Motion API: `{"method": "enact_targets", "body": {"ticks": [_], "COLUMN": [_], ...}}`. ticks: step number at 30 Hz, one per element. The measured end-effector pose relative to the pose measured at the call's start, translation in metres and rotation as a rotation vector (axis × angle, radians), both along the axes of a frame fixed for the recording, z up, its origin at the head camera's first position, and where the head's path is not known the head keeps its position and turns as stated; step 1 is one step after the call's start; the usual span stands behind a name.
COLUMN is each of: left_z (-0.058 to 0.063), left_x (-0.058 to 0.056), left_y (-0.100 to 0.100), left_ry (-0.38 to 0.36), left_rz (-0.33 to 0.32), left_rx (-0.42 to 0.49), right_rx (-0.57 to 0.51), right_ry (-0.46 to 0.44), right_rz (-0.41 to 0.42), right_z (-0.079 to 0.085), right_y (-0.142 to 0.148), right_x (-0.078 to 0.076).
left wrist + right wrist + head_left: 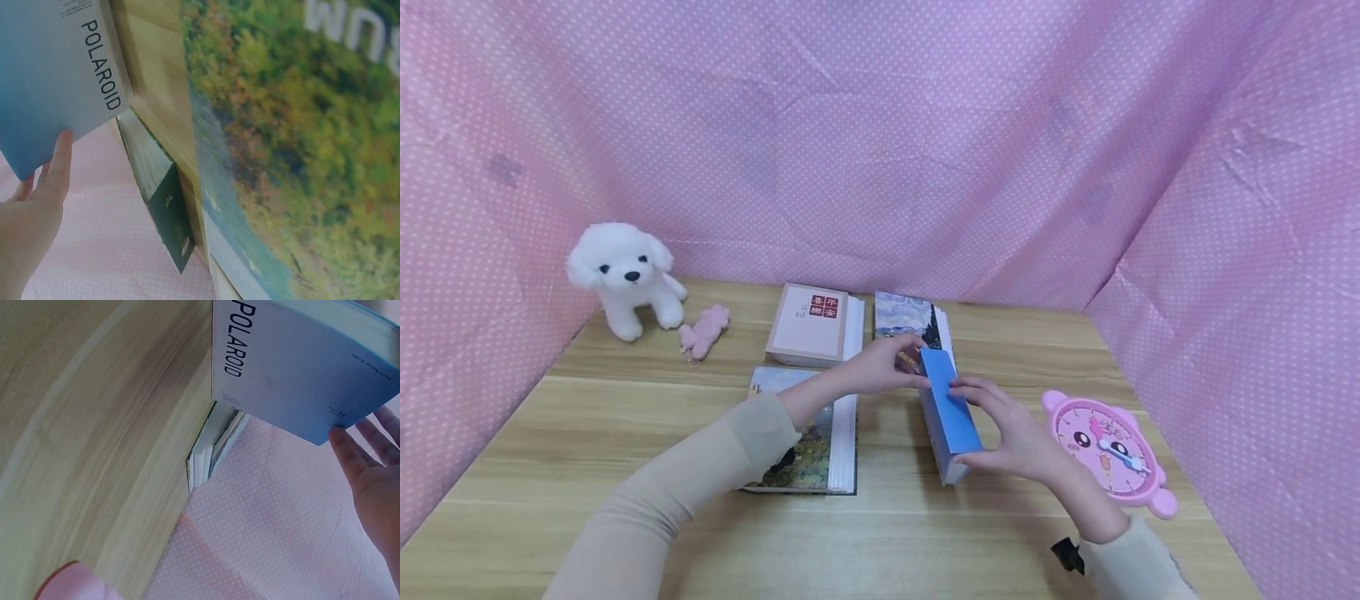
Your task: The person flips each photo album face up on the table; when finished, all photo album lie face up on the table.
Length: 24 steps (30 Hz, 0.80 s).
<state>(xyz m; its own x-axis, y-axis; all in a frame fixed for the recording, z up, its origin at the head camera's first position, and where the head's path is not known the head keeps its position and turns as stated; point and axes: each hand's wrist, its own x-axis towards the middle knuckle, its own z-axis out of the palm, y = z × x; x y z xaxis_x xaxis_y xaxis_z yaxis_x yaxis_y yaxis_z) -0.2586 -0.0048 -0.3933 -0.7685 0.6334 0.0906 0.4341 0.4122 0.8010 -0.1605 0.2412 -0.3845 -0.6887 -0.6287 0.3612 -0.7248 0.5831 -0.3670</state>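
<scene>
A blue photo album (951, 404) marked POLAROID stands on edge on the wooden table, its blue spine facing up. My left hand (887, 367) holds it near the far end, with the thumb by the left face. On the right side, my right hand (1011, 433) grips it, thumb at the near end and fingers over the top edge. The left wrist view shows left fingertips (61, 156) against the POLAROID cover (69, 75). The opposite cover (294, 369) shows in the right wrist view, with right fingers (350, 453) at its corner. Behind it lies a painted-cover album (902, 315), partly hidden.
Left of the hands lie a cream album (808, 323) and a landscape-cover album (808, 467), the latter under my left forearm. A white plush dog (632, 279) and a small pink plush (706, 331) are at back left. A pink toy clock (1101, 450) lies right.
</scene>
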Motion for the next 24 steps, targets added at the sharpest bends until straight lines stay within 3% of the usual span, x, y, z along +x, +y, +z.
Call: {"method": "enact_targets", "body": {"ticks": [4, 16, 24], "left_z": [0.000, -0.002, 0.001], "left_x": [-0.001, -0.003, -0.006], "left_y": [-0.003, -0.011, -0.018], "left_ry": [-0.024, -0.095, -0.108], "left_rz": [-0.006, -0.063, -0.113], "left_rx": [0.002, 0.053, 0.074], "right_rx": [-0.039, -0.205, -0.151], "right_ry": [-0.055, -0.201, -0.285], "right_rz": [0.001, 0.102, 0.110], "right_z": [-0.003, -0.011, -0.018], "right_y": [-0.004, -0.005, -0.001], "right_x": [-0.001, -0.004, -0.003]}}
